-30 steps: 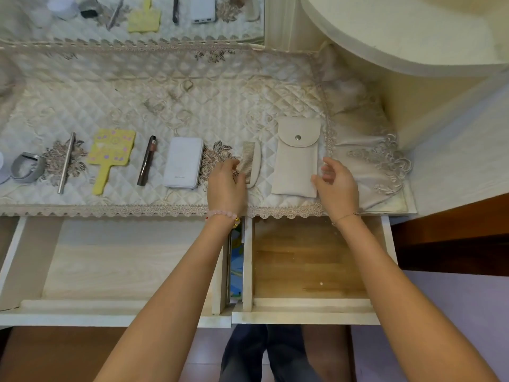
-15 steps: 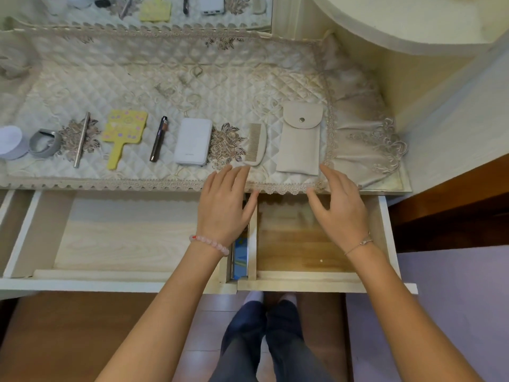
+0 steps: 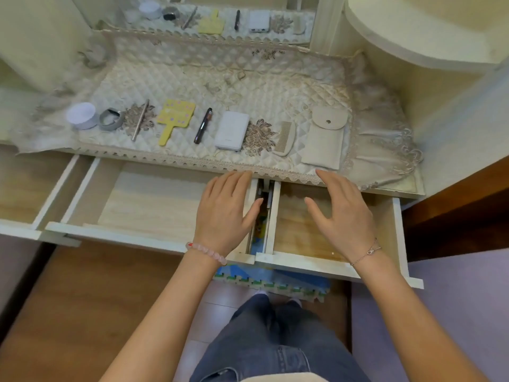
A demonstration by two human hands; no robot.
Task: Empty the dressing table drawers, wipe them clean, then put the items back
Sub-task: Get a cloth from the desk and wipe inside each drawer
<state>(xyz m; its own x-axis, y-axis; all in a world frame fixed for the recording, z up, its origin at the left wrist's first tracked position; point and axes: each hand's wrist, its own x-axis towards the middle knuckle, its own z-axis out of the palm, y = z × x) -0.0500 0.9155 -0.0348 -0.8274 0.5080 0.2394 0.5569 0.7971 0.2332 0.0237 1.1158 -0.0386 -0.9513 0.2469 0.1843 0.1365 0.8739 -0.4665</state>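
Two pulled-out drawers show bare wood: a wide pale drawer (image 3: 154, 199) on the left and a smaller brownish drawer (image 3: 300, 238) on the right. My left hand (image 3: 223, 213) hovers flat, fingers straight, over the wide drawer's right end. My right hand (image 3: 341, 216) is spread over the smaller drawer, holding nothing. On the quilted table cover (image 3: 220, 86) lie a white jar (image 3: 81, 115), a grey band (image 3: 110, 123), a metal stick (image 3: 140, 124), a yellow hand mirror (image 3: 175, 118), a dark pen (image 3: 202, 129), a white power bank (image 3: 232, 130), a comb (image 3: 285, 137) and a beige pouch (image 3: 325, 137).
A third drawer (image 3: 19, 194) is open at the far left. A mirror (image 3: 220, 17) stands behind the table, a curved shelf (image 3: 413, 31) at the upper right. A colourful foam mat (image 3: 275, 282) lies on the floor by my feet.
Both hands have drawn back from the comb and pouch on the table top to above the drawers. The view has pulled back and down.
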